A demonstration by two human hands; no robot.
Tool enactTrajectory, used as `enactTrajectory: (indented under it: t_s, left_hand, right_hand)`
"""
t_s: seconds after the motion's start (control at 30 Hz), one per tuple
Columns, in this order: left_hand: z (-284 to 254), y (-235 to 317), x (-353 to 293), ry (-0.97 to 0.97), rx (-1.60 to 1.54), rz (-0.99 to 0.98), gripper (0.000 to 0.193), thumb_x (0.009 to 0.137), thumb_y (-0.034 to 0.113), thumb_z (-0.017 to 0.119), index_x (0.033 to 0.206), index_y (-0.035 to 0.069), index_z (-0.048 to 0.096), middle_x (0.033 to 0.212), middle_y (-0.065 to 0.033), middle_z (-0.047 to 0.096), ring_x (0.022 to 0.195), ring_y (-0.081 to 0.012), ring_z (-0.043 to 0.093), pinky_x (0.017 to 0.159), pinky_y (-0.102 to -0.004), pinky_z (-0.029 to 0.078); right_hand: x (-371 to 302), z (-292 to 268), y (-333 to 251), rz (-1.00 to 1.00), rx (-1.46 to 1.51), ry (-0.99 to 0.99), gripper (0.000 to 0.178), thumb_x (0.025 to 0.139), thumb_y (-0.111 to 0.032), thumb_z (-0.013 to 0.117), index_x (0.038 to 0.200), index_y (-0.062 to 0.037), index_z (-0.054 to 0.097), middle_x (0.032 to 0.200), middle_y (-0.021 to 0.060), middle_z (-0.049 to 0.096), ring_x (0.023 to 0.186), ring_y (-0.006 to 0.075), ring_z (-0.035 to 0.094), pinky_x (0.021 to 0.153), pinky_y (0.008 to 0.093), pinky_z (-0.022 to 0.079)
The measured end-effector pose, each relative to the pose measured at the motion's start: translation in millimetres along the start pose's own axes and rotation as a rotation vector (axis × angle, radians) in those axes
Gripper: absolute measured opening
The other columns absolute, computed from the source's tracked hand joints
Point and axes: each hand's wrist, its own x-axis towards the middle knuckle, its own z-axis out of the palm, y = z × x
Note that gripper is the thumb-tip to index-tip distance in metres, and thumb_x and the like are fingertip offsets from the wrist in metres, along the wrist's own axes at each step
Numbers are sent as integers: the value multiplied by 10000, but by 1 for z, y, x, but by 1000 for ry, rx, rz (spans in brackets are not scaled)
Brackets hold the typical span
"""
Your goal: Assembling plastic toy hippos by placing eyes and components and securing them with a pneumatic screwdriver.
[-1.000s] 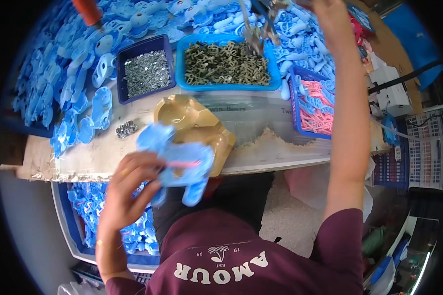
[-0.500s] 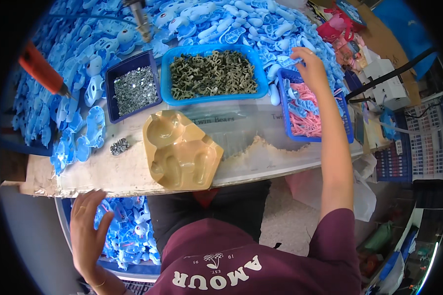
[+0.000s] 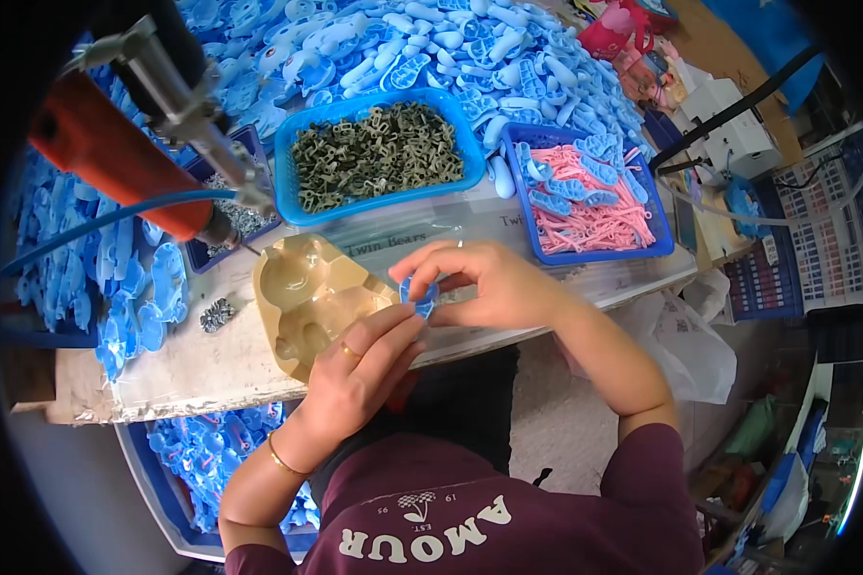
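Note:
A small blue plastic part (image 3: 420, 298) is held between my two hands, just right of a tan moulded holder (image 3: 328, 278) with rounded hollows. My left hand (image 3: 362, 362) closes its fingertips on the part's near side. From the right, my right hand (image 3: 484, 284) pinches the same part with bent fingers, which hide much of its shape. Beyond my right hand stands a dark blue basket (image 3: 599, 256) of pink strips (image 3: 585, 228) and blue pieces. A orange electric screwdriver (image 3: 115, 158) hangs at the left, its tip near the holder's far left corner.
Behind the holder are a light blue tray (image 3: 384, 199) of small dark metal clips and a dark blue tray (image 3: 201, 259) of small silvery pieces, partly hidden by the screwdriver. Blue plastic parts (image 3: 431, 48) pile up behind. A bin (image 3: 187, 537) of blue parts sits below the table edge.
My right hand has come back from the basket to beside the holder. My left hand has risen from below the table edge to meet it at the blue part. The screwdriver appears closer.

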Motion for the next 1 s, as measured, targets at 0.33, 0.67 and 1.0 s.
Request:
enactTrajectory:
  t_s: [0.33, 0.67, 1.0]
  left_hand:
    - [-15, 11, -35, -36, 33, -59, 380, 818, 5, 802, 1179, 32, 689, 1167, -117, 689, 911, -272, 711, 762, -359, 599]
    - [-11, 12, -38, -35, 41, -75, 373, 817, 23, 809, 1170, 37, 692, 1167, -115, 688, 905, -269, 713, 759, -358, 595]
    - [-14, 6, -50, -11, 143, -51, 356, 801, 62, 826, 1138, 67, 711, 1128, -73, 705, 937, -243, 717, 730, -342, 604]
  right_hand:
    - [21, -218, 100, 163, -789, 935, 255, 854, -119, 759, 1091, -36, 714, 1011, 96, 746, 892, 191, 710, 812, 333, 545]
    - [61, -221, 115, 154, -1508, 1026, 407, 827, -365, 775, 1129, -104, 694, 1096, 117, 656, 1009, 341, 662, 819, 482, 529]
    - [31, -271, 97, 206, -1524, 975, 372, 982, -407, 638, 1224, -143, 737, 1204, 90, 712, 1029, 269, 684, 921, 445, 515]
